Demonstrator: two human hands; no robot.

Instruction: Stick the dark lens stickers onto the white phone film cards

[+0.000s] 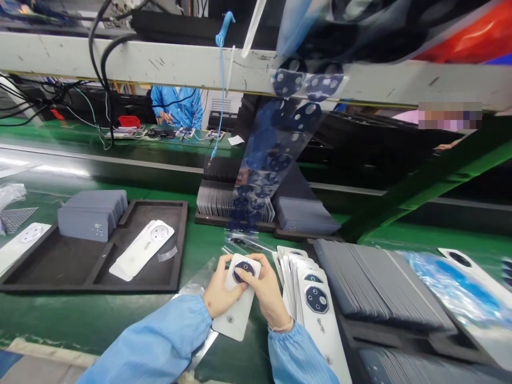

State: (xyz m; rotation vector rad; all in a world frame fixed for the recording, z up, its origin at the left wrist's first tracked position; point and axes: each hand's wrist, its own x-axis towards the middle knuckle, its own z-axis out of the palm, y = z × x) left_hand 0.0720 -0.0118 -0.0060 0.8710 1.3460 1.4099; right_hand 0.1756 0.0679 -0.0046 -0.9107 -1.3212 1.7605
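Both my hands grip a white phone back cover [236, 314] over the green table, tilted slightly to the right. My left hand [219, 290] holds its left edge, the thumb lying across the cover. At the right edge is my right hand [269, 288], its thumb pressed on the dark round camera piece [243, 271] near the top. Close beside my right sleeve stands a fanned stack of white back covers [320, 320] with dark camera pieces. Two or so overlapping white covers [140, 250] with pale camera rings lie in the black tray at left.
The black tray [182, 234] also bears a stack of grey cards [92, 216]. More grey sheets [380, 282] fill a rack at right. A clear strip of dark round pieces [280, 160] hangs from the shelf beam [192, 64]. Across the bench sits a person in blue [178, 104].
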